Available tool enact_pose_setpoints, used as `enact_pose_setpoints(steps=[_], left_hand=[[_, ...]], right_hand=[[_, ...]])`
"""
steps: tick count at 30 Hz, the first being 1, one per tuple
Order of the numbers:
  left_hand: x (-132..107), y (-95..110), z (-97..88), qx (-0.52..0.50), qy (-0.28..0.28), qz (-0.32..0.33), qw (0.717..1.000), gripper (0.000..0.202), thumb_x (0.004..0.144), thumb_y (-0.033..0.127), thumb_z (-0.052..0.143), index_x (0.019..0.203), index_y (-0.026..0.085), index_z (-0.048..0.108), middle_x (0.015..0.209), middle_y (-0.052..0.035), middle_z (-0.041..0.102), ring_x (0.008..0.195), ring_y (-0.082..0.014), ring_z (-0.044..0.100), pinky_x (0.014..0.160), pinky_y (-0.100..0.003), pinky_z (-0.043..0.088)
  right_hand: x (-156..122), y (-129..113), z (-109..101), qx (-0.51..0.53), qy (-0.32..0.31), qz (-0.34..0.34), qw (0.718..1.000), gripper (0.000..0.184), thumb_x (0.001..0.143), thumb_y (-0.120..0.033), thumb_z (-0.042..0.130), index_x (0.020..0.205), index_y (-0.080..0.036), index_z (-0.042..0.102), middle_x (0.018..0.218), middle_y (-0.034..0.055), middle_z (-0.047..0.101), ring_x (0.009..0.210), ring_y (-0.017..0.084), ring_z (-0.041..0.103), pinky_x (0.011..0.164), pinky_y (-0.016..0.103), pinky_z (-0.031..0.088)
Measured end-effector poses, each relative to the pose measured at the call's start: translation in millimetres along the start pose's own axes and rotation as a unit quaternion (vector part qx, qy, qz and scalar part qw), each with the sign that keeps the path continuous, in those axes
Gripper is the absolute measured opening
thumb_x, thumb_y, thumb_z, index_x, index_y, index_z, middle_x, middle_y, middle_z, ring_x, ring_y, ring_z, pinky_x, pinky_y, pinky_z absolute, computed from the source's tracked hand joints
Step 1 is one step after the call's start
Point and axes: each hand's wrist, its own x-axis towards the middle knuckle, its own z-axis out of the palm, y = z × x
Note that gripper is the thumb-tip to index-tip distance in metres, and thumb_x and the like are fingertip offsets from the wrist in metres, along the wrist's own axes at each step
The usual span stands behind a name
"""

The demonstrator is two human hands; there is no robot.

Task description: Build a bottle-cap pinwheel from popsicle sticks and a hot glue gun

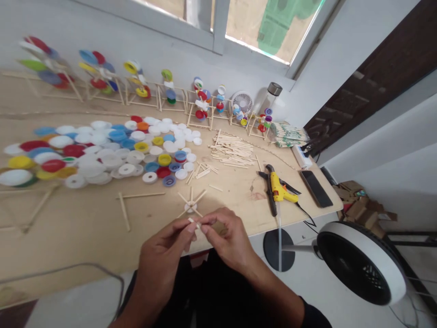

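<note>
Two bare hands at work over the front edge of the bench [92, 241], fingertips brought close together. Left hand [165, 250]: thumb and fingers pinching a short pale stick [191, 221]. Right hand [228, 234]: thumb and forefinger pinching at the same stick's other end, fingers curled. Stick is held just above the wood, near the middle of the front edge.

Just beyond the fingertips, lying flat: a spoked wheel [191, 207], sticks radiating from a white cap. To its left, two sticks [124, 212] set as a corner; near the bench's left end, a larger stick frame [25, 230], blurred.

Bottle caps [111, 159] spread across the left half, mostly white, with red, blue and yellow among them. Right of these, a heap of loose sticks [232, 150], a few cut pieces [203, 171] in front.

Rear edge, along the wall: eight stick stands [203, 100] carrying coloured caps; behind them a small white fan [242, 101] and a lidded clear bottle [271, 97]. Toward the rear right corner, bagged sticks [288, 135] and a power strip [302, 158]. Near the right end, a yellow glue gun [279, 189] and, nearer the edge, a dark phone [316, 188].
</note>
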Motion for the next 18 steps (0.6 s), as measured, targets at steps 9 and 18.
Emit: enact_pose_setpoints(steps=[9, 18], left_hand=[[-1.3, 6.5, -4.4, -0.106, -0.045, -0.113, 0.987, 0.042, 0.066, 0.057, 0.080, 0.082, 0.023, 0.060, 0.059, -0.0003, 0.070, 0.046, -0.0157, 0.054, 0.044, -0.027, 0.036], [-3.5, 10.1, -5.9, -0.110, -0.081, -0.155, 0.978, 0.040, 0.072, 0.052, 0.076, 0.094, 0.023, 0.061, 0.055, 0.0061, 0.060, 0.043, -0.0107, 0.043, 0.048, -0.026, 0.033]], right_hand=[[-13.6, 86.7, -147.5, -0.412, 0.216, -0.019, 0.885, 0.029, 0.092, -0.025, 0.050, 0.115, -0.020, 0.068, 0.114, 0.0150, 0.071, 0.106, 0.031, 0.062, 0.095, 0.049, 0.048], [-9.0, 137.9, -173.5, -0.526, 0.099, -0.012, 0.845, 0.051, 0.082, -0.015, 0.052, 0.133, -0.019, 0.061, 0.129, 0.0159, 0.066, 0.111, 0.032, 0.059, 0.088, 0.045, 0.049]])
